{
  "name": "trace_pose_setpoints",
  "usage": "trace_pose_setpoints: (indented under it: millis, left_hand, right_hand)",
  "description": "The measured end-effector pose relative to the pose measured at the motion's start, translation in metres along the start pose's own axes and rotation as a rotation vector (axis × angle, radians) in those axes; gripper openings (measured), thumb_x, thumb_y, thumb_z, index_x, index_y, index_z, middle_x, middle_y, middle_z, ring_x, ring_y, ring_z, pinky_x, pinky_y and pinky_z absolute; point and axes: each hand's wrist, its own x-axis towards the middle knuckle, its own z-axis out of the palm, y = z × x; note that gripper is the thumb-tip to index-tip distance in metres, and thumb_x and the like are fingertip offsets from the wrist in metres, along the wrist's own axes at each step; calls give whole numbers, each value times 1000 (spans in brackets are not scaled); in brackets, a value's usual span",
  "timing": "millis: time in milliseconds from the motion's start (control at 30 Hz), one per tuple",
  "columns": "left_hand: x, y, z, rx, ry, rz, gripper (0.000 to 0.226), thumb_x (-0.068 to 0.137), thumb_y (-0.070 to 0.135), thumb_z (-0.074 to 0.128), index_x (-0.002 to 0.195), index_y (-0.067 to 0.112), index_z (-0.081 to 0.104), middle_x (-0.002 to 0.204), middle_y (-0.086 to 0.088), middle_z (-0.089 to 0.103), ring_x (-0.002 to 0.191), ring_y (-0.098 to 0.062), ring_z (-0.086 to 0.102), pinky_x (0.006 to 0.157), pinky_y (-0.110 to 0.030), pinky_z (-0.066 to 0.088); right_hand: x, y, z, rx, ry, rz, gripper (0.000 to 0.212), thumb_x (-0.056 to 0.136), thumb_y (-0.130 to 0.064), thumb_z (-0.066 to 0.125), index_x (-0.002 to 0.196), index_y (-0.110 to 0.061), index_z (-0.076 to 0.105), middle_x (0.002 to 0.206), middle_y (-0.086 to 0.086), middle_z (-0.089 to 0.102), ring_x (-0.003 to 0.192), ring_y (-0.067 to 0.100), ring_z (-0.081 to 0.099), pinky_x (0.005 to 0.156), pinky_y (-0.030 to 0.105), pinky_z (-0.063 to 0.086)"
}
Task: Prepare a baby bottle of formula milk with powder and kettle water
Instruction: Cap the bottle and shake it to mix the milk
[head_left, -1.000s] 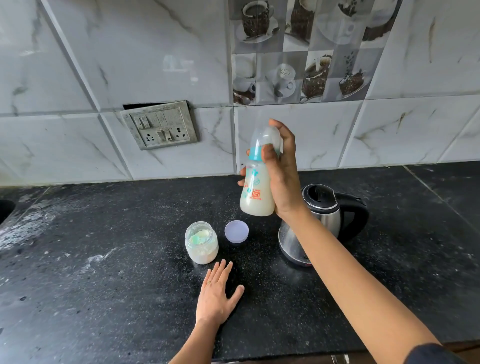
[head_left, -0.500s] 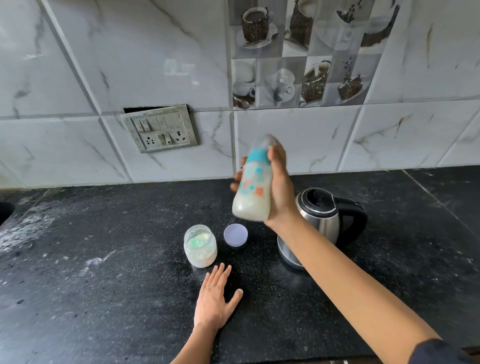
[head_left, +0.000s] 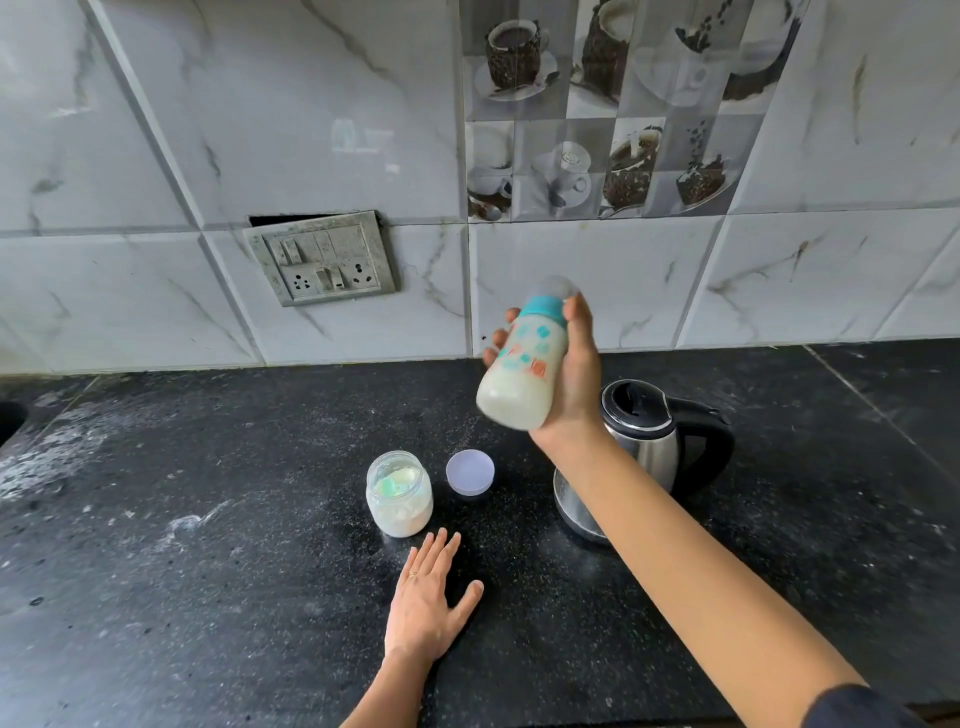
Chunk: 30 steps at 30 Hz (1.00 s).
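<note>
My right hand (head_left: 571, 374) grips a baby bottle (head_left: 522, 369) with a teal collar and clear cap, raised above the black counter and tilted with its top to the right. The bottle holds whitish milk and looks motion-blurred. My left hand (head_left: 428, 603) rests flat on the counter, fingers straight, just in front of an open jar of white powder (head_left: 399, 493) with a green scoop inside. The jar's pale lid (head_left: 470, 472) lies to its right. A steel kettle (head_left: 644, 441) with a black handle stands behind my right forearm, lid closed.
The black stone counter (head_left: 208, 571) carries white powder dust at the left. A tiled wall with a switch and socket plate (head_left: 322, 257) rises behind. A sink edge (head_left: 8, 421) shows at far left. The counter's front edge runs along the bottom right.
The bottle in my right hand has dropped lower and tilted, then swung slightly leftward and become blurred. My left hand has stayed flat on the counter.
</note>
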Motion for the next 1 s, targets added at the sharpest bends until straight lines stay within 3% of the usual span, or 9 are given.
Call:
trace_pose_setpoints:
  millis: [133, 233, 333, 500, 633, 767, 933, 1000]
  left_hand:
    - [0, -1, 0, 0, -4, -3, 73, 87, 67, 34, 150, 33, 17, 157, 13, 9, 141, 4, -8, 116, -20, -9]
    - [0, -1, 0, 4, -3, -2, 75, 85, 69, 30, 150, 33, 17, 157, 13, 9, 141, 3, -7, 116, -19, -9]
    - [0, 0, 0, -1, 2, 0, 75, 85, 69, 31, 149, 33, 18, 157, 12, 10, 141, 3, -6, 115, -19, -10]
    - [0, -1, 0, -18, 4, 3, 74, 86, 67, 34, 149, 32, 19, 157, 12, 11, 141, 2, -6, 114, -17, -12]
    - [0, -1, 0, -10, 1, 6, 74, 86, 67, 34, 149, 32, 19, 157, 12, 10, 141, 3, -6, 114, -17, -12]
    - [0, -2, 0, -13, 0, 5, 75, 85, 69, 31, 149, 32, 19, 157, 12, 11, 140, 4, -8, 113, -16, -13]
    - [0, -2, 1, 2, 0, 9, 74, 86, 68, 31, 150, 32, 17, 157, 12, 9, 140, 4, -9, 114, -17, -13]
    - [0, -2, 0, 3, 1, 7, 73, 87, 67, 33, 150, 33, 16, 157, 13, 8, 140, 4, -9, 114, -17, -13]
  right_hand:
    - [-10, 7, -7, -131, -73, 38, 46, 93, -44, 44, 132, -20, 39, 83, 7, 61, 60, 22, 62, 54, 33, 55]
    - [-14, 5, -4, -141, -96, -11, 30, 97, -39, 38, 124, -26, 43, 85, 9, 59, 58, 23, 61, 53, 33, 55]
    - [-3, -9, -3, 62, 43, 7, 44, 88, -49, 48, 115, -15, 45, 81, 5, 59, 57, 19, 62, 54, 30, 54]
    - [-21, 2, -7, -114, -82, 92, 45, 89, -47, 44, 123, -18, 43, 83, 7, 61, 58, 21, 62, 53, 32, 55]
    - [-9, -14, -2, 134, 60, 18, 41, 90, -51, 47, 93, -10, 53, 80, 5, 58, 58, 18, 61, 55, 27, 54]
    - [-25, 0, -2, -60, -43, 158, 49, 84, -52, 46, 105, -9, 51, 79, 4, 61, 57, 17, 62, 52, 29, 55]
    - [-16, -8, 4, 218, 78, 13, 46, 89, -52, 46, 90, -6, 54, 80, 5, 57, 58, 18, 61, 55, 26, 54]
    - [-21, -3, 2, 115, 38, 77, 47, 88, -53, 45, 88, -7, 56, 77, 4, 58, 57, 17, 61, 54, 26, 54]
